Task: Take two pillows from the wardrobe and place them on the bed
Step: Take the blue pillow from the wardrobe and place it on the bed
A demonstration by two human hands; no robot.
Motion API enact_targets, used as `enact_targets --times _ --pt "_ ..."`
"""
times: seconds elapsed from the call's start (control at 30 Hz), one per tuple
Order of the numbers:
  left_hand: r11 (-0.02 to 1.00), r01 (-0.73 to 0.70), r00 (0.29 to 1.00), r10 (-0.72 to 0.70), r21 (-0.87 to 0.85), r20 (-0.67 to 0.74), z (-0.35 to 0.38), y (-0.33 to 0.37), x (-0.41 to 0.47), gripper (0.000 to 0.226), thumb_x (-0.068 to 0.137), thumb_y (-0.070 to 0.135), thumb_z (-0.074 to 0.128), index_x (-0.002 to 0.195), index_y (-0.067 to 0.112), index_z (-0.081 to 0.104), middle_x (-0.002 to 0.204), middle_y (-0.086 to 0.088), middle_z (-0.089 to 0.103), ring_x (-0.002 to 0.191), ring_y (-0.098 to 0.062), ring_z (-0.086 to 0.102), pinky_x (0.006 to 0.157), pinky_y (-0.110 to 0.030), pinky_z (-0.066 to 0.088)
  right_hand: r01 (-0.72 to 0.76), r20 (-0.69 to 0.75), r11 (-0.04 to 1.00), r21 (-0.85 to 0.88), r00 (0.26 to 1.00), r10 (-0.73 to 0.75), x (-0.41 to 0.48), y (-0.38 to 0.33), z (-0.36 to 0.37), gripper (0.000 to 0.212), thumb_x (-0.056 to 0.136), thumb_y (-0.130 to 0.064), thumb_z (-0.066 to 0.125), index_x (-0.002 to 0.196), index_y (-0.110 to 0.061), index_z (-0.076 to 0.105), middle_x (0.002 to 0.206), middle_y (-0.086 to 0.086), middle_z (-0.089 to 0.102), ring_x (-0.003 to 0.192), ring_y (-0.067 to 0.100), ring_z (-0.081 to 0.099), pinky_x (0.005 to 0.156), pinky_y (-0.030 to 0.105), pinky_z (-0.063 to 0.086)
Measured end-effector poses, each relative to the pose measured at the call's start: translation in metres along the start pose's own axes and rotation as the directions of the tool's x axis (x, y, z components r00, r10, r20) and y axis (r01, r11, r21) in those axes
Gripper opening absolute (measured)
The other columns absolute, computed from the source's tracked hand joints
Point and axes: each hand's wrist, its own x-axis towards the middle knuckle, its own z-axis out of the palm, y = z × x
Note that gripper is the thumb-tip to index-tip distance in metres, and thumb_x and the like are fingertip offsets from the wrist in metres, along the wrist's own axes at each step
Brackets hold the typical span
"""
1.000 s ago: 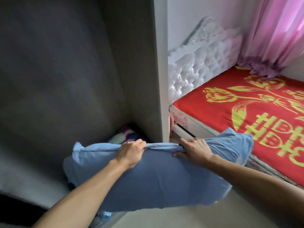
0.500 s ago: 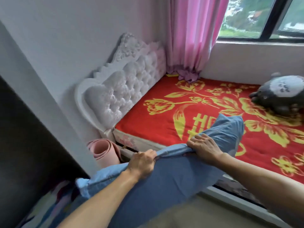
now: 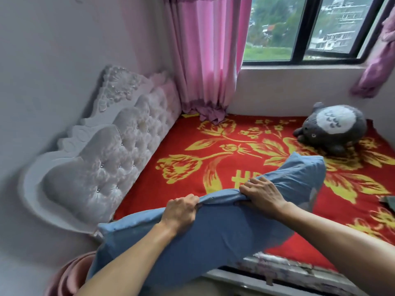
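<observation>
Pillow top edge bunched in left hand & right hand fingers.

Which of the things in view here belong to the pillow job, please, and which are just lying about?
Part of the job:
- blue pillow, gripped along its top edge by the left hand and right hand
- bed with the red and yellow cover

Just lying about:
- grey plush toy on the bed
- pink curtain
- pink roll on the floor
- dark green item at the right edge
</observation>
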Motion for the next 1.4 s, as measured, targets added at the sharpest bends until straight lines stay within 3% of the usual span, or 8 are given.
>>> enact_targets --times 0.23,0.63,1.0,1.23,1.4 --pt "0.992 0.101 0.992 -0.106 0.082 0.062 0.012 -0.070 0.087 0.028 0.097 0.040 0.035 0.091 0.018 0.050 0.095 -0.004 0.062 0.088 -0.034 0.063 0.061 -0.035 0.033 0.050 0.030 0.996 0.075 0.998 -0.052 0.100 0.044 0.083 0.044 0.065 -0.060 0.078 0.065 -0.019 0.063 0.057 -0.004 0.061 0.058 0.019 0.063 0.055 0.028 0.050" --pt "0.964 0.240 0.969 -0.245 0.116 0.031 -0.011 -0.208 0.155 0.021 0.096 0.030 0.041 0.093 0.015 0.055 0.093 -0.005 0.061 0.083 -0.032 0.062 0.063 -0.042 0.046 0.204 0.007 0.970 0.136 0.978 -0.207 0.287 0.041 0.154 0.042 0.070 -0.057 0.075 0.070 -0.017 0.064 0.064 -0.001 0.065 0.064 0.022 0.064 0.060 0.031 0.049" --pt "0.993 0.114 0.989 -0.113 -0.006 0.093 -0.001 -0.368 0.230 0.017 0.095 0.029 0.041 0.093 0.017 0.054 0.091 -0.003 0.062 0.081 -0.032 0.062 0.062 -0.039 0.043 0.000 0.235 0.994 0.111 0.972 -0.026 0.405 0.009 0.214 0.046 0.085 -0.063 0.053 0.095 -0.018 0.063 0.092 0.001 0.068 0.092 0.025 0.060 0.080 0.037 0.043" --pt "0.995 0.060 0.997 -0.056 -0.074 0.049 -0.016 -0.416 0.270 0.011 0.091 0.021 0.044 0.089 0.018 0.054 0.087 -0.003 0.063 0.076 -0.033 0.062 0.056 -0.037 0.039 0.006 0.165 1.000 0.004 0.986 -0.007 0.456 0.009 0.203 0.040 0.073 -0.057 0.073 0.072 -0.019 0.061 0.065 -0.002 0.063 0.065 0.023 0.062 0.061 0.034 0.050" --pt "0.996 0.027 1.000 -0.028 -0.084 -0.001 -0.021 -0.424 0.300 0.012 0.092 0.023 0.044 0.090 0.018 0.055 0.087 -0.003 0.063 0.076 -0.032 0.063 0.055 -0.035 0.036 -0.004 0.192 1.000 -0.023 0.981 0.008 0.481 0.028 0.204 0.040 0.072 -0.056 0.074 0.074 -0.018 0.063 0.067 -0.001 0.066 0.065 0.024 0.062 0.064 0.034 0.050"
